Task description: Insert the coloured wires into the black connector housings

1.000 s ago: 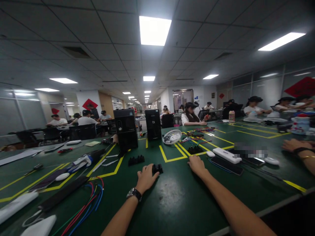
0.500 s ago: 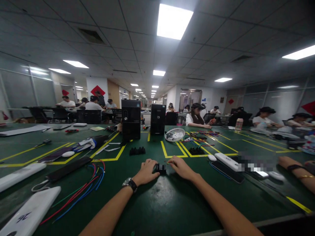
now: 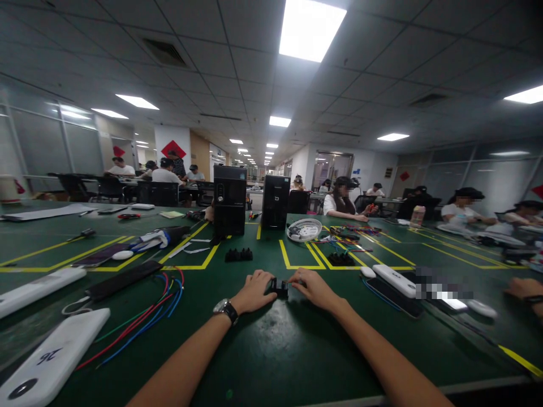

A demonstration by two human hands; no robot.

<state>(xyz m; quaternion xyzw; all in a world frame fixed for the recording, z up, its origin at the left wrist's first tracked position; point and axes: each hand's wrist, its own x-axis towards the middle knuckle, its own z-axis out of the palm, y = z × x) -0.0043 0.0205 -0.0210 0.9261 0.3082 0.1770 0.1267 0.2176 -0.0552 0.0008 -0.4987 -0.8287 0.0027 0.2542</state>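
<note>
On the green table [image 3: 280, 345], a small black plastic part [image 3: 280, 288] lies between my two hands. My left hand [image 3: 254, 291], with a watch on its wrist, curls its fingers against the part's left side. From the right, my right hand [image 3: 311, 287] pinches the same part with its fingertips. Both forearms rest low over the table. Two more black parts, one [image 3: 238, 255] behind my left hand and one [image 3: 339, 259] behind my right, sit further back by the yellow tape lines.
Red, blue and green wires [image 3: 144, 319] and white cases [image 3: 51, 359] lie at the left. Two black computer towers [image 3: 229, 199] and a white fan grille [image 3: 304, 230] stand behind. White devices and phones [image 3: 394, 281] lie right. Another person's hand [image 3: 526, 288] rests far right; several people sit at other tables.
My right hand has come in from the right and closed on the black part that my left hand was holding. The view has tilted and shifted slightly.
</note>
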